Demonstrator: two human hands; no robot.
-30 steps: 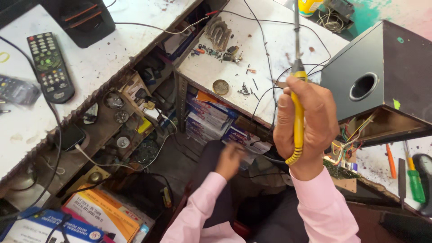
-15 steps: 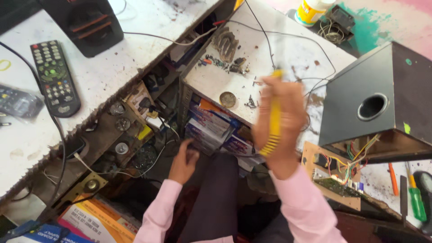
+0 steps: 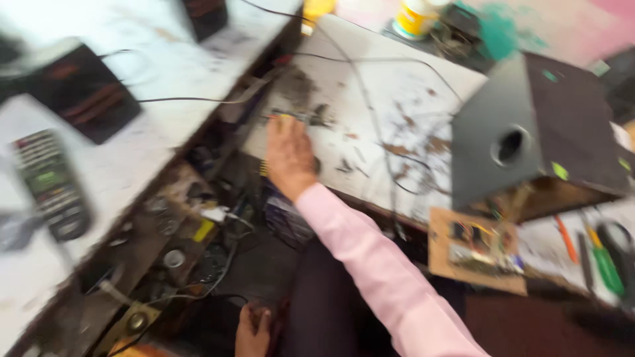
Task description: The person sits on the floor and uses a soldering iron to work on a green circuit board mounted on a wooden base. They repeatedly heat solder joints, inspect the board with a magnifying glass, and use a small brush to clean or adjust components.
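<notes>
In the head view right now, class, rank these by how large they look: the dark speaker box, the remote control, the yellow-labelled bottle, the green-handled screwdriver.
1. Dark speaker box, clearly largest.
2. Remote control.
3 and 4. Yellow-labelled bottle and green-handled screwdriver look alike; the bottle is cut by the frame edge and the picture is blurred, so I won't rank them.

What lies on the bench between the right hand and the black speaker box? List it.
In the head view, between the right hand and the black speaker box lies white benchtop strewn with dark debris and crossed by thin black wires.

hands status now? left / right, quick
Left hand: low beside the lap, apparently empty; too blurred to tell its grip.
Right hand: reaching onto the white bench, fingers around something yellow; the blur hides what.
</notes>
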